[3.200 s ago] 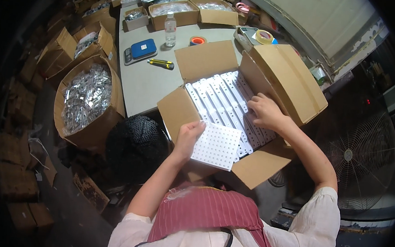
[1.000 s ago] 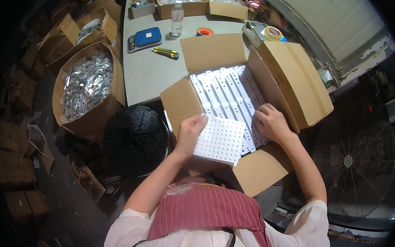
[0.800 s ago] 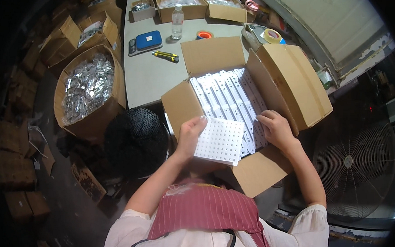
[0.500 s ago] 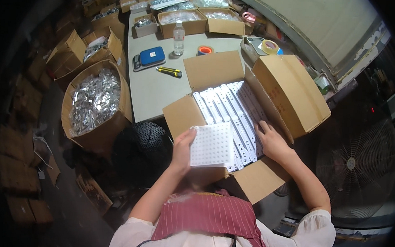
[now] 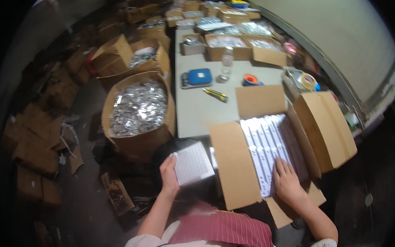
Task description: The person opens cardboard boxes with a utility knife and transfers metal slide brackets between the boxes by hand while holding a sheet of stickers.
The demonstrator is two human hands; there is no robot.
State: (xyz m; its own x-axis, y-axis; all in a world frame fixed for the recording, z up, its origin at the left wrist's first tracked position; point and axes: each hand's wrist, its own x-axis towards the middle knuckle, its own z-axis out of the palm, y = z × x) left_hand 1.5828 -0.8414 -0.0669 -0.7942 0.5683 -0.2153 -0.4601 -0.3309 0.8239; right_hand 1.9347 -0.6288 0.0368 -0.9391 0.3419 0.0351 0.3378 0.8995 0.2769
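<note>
L hand (image 5: 170, 175) pinches grid-marked sheet (image 5: 194, 165), prob light, bendy, best edge-held; drilled strips (image 5: 260, 147) under R hand (image 5: 288, 181), grip unclear.

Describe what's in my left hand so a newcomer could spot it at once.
Find the pale grey table and the open carton by its near end. Just left of that carton, your left hand grips a squarish white sheet. Broad and covered in rows of tiny marks, it differs from the carton's long, narrow strips.
</note>
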